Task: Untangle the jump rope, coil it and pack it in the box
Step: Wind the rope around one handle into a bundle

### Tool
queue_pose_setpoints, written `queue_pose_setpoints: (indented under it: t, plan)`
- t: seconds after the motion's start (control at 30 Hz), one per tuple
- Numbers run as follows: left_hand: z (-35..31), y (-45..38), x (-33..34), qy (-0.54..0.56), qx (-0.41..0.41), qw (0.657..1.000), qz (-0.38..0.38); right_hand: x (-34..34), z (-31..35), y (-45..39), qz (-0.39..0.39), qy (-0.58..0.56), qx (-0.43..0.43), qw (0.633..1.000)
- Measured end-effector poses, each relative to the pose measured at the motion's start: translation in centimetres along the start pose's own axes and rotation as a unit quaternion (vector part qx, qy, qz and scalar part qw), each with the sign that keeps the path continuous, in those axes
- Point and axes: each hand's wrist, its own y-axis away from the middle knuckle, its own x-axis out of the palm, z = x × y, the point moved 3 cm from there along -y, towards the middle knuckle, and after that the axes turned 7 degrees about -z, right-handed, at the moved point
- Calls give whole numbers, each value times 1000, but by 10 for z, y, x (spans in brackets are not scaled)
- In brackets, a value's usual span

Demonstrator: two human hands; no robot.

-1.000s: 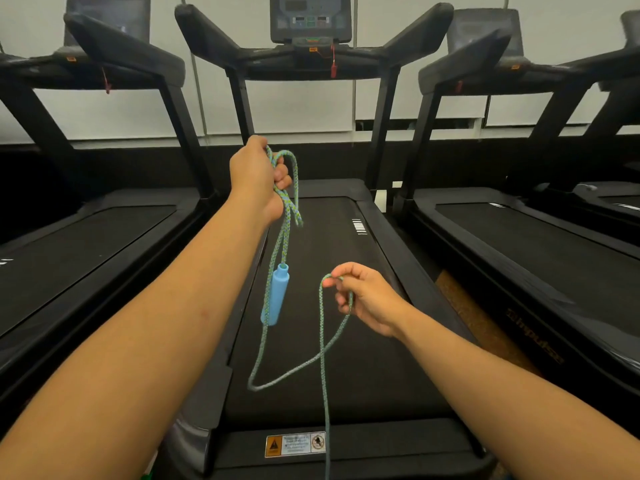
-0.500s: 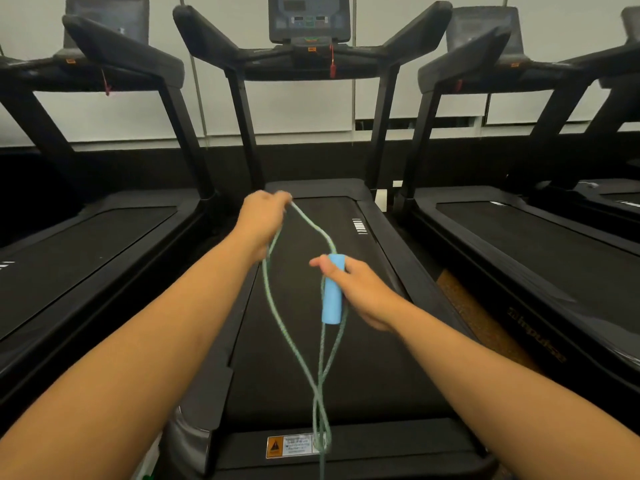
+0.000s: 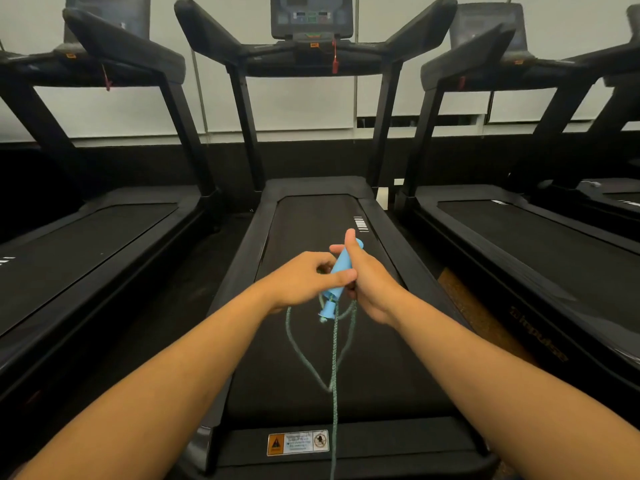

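While both bare forearms reach forward over the black belt of the middle treadmill, the two hands meet in the air at the centre of the view, closed around the light blue plastic handle of a jump rope. That handle stands tilted, its upper end leaning away and to the right, its lower end pointing down toward the person. From the right side, the right hand wraps the handle, with the thumb stretched up along its upper part and the curled fingers behind it. From the left side, the left hand closes on the handle's middle, its thumb laid across the front of the blue plastic and touching the right hand. A second blue piece shows just below the hands, though whether it is another handle or the end of the same one cannot be told. Below the hands, the teal-green braided rope hangs in loose strands: one loop sags out to the left, another to the right, and they come together lower down into a strand that drops past the yellow and white warning label at the treadmill's near end and leaves the bottom of the view.
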Motion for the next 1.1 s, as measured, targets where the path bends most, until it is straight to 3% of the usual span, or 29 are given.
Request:
queue_pose_setpoints:
  t: [0.17, 0.33, 0.47, 0.53, 0.6, 0.7, 0.8, 0.9, 1.0, 1.1]
  plan:
    - [10, -2, -9, 28, -14, 999, -27, -8, 1, -7, -26, -7, 27, 999]
    - [26, 5, -22, -9, -42, 999, 10, -33, 10, -15, -87, -99, 6, 991]
    - [47, 9, -25, -122, -57, 988, 77, -36, 14, -18, -109, -101, -7, 989]
    - [56, 11, -24, -205, -67, 971, 105, -32, 20, -17, -94, -126, -10, 988]
    - [60, 11, -21, -217, -73, 966, 117, -25, 25, -15, -69, -138, -10, 988]
    - [60, 12, -11, -155, -61, 976, 137, -12, 28, -14, -31, -140, -10, 990]
    - [46, 16, 10, 35, -59, 989, 132, 0, 31, -13, -3, -127, -18, 992]
    - [37, 18, 24, 191, -60, 972, 119, 4, 36, -11, 2, -114, -29, 993]
    - [43, 17, 20, 211, -103, 968, 92, -5, 40, -17, -21, -99, -37, 994]
    - [52, 17, 7, 134, -124, 982, 47, -26, 38, -25, -48, -44, -49, 997]
